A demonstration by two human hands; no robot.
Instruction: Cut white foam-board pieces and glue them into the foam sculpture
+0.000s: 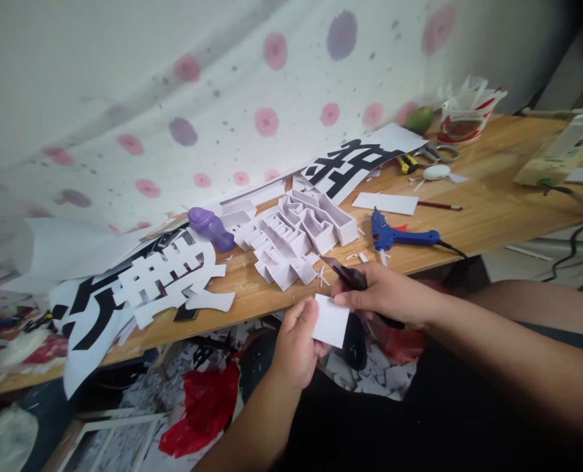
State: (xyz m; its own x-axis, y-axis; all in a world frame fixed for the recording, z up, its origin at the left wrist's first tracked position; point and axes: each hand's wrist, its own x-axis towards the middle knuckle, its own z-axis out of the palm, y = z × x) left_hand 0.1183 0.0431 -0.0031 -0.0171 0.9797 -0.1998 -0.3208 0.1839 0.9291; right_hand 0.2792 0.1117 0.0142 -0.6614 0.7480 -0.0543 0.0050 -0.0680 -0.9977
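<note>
My left hand [295,344] pinches a small white foam-board piece [331,321] just below the table's front edge. My right hand [382,296] grips black-handled scissors [346,274], blades pointing up-left toward the table, and its fingertips touch the top edge of the white piece. On the wooden table [488,210] right in front of my hands stands a white foam-board letter structure with raised walls [296,236]. A flat white cut-out character [173,282] lies to its left.
A blue glue gun [402,236] lies right of the structure, a purple bottle [212,226] on its left. Printed black character sheets [350,164], metal scissors [436,154], a cup with scraps [465,118] and a box [557,154] sit farther back. Paper offcuts and red plastic [207,406] cover the floor.
</note>
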